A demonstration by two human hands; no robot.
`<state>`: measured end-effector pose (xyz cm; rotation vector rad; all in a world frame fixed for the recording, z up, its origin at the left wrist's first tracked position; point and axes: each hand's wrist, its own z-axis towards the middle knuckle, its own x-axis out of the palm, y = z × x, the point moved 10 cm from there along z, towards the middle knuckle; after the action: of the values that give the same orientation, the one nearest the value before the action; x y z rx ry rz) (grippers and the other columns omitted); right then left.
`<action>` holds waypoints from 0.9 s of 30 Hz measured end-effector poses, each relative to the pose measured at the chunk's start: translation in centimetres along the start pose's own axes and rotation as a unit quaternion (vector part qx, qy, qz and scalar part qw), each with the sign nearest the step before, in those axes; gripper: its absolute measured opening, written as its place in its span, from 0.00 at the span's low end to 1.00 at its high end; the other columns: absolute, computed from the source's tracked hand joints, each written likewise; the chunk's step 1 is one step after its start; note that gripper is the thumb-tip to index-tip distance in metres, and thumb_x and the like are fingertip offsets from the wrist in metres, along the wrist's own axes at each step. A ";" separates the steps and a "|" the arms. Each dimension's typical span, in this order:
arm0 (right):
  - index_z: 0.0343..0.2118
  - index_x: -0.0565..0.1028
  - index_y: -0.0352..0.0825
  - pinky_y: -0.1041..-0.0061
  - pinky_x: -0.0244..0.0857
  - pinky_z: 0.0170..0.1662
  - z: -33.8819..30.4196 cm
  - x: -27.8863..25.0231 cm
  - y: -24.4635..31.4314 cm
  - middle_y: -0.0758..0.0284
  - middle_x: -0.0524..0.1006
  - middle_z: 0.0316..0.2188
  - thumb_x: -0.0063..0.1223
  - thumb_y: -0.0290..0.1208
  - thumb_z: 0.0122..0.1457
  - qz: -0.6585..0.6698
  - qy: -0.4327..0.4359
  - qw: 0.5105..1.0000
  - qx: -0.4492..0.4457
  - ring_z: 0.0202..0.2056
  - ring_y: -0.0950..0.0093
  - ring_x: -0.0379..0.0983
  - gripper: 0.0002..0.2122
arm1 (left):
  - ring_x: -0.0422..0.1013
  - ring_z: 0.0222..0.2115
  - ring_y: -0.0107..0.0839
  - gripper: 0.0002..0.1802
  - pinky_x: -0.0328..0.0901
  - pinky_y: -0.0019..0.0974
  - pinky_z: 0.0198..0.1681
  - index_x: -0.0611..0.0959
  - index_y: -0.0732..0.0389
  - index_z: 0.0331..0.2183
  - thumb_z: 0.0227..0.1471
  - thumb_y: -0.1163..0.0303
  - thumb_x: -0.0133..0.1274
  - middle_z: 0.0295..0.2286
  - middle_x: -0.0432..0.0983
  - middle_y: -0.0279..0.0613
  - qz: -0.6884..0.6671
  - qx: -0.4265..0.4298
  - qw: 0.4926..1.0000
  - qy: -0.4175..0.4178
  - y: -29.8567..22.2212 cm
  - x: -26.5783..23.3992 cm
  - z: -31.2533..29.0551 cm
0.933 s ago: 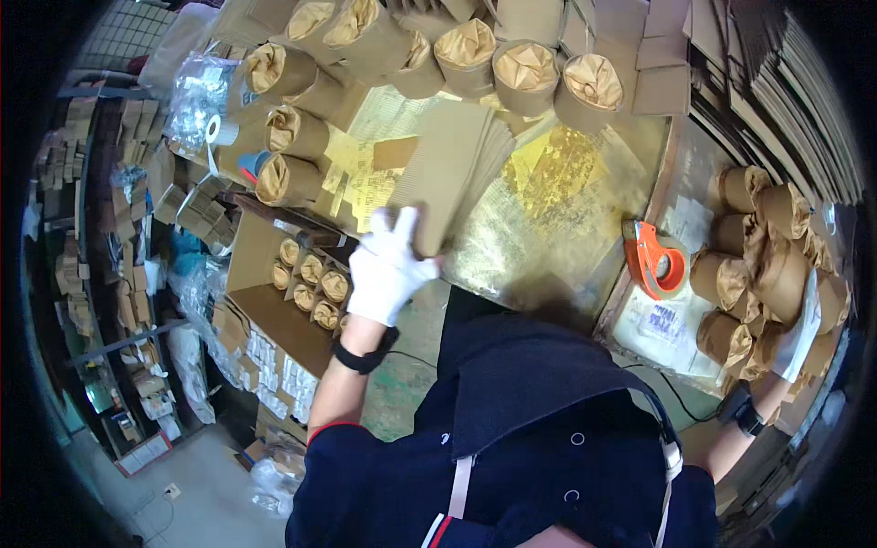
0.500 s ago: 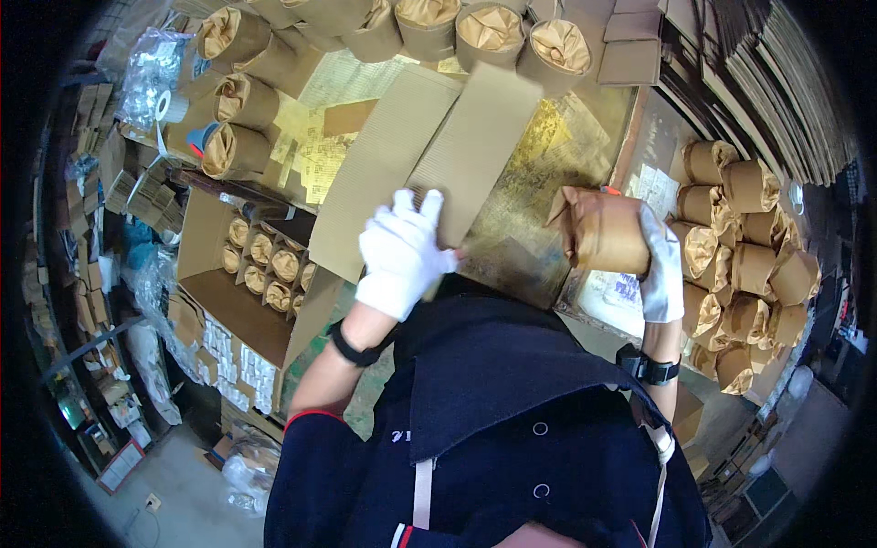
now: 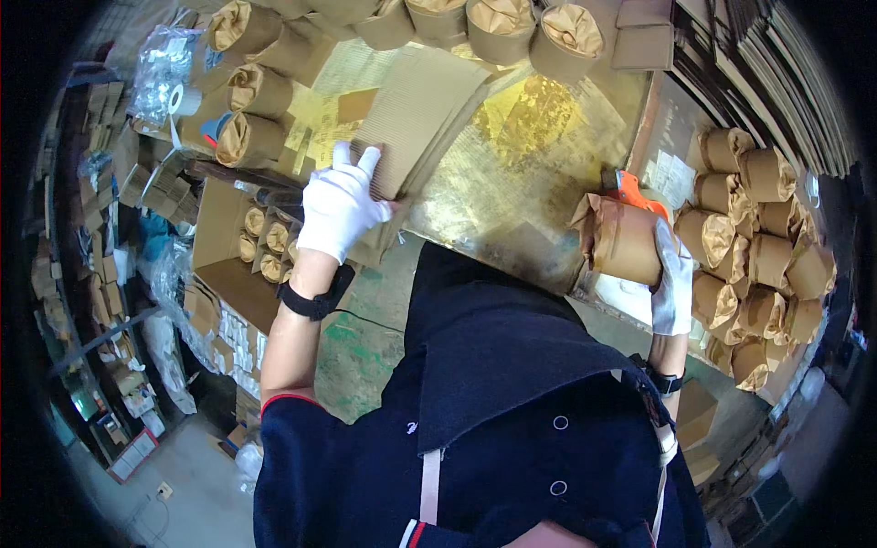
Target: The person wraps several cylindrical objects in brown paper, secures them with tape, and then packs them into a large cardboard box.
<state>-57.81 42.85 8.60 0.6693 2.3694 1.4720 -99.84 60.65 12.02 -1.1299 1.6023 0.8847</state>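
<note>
My left hand, in a white glove, lies on a stack of corrugated cardboard sheets. Its fingers stretch over the top sheet, with the thumb at the sheets' near right edge. On the right, my gloved right hand grips a brown paper-wrapped cylinder by its right end. Folded paper closes the cylinder's left end, which is turned toward the table's middle. Just behind it, an orange tape dispenser sits partly hidden. What is inside the wrapping cannot be seen.
Several wrapped cylinders stand along the table's far and left sides. More cylinders are piled at right, below stacked flat cardboard. At left, an open carton holds several paper-topped pieces near a tape roll.
The cardboard sheets have come together into an overlapping stack, farther left under my left hand. The wrapped cylinder stays in my right hand, and the orange dispenser behind it now shows more.
</note>
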 end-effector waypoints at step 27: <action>0.51 0.74 0.25 0.73 0.62 0.55 10.2 22.7 -2.3 0.53 0.79 0.42 0.53 0.52 0.60 -0.246 0.183 0.949 -0.069 0.49 0.66 0.73 0.30 | 0.67 0.53 0.35 0.37 0.63 0.34 0.56 0.62 0.65 0.62 0.55 0.69 0.57 0.56 0.66 0.48 -0.629 0.013 0.747 -0.217 -8.3 7.4 2.7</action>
<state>-73.13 61.52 2.24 -0.2452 2.4057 1.6005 -92.07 58.57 3.85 -1.4798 0.2209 0.1391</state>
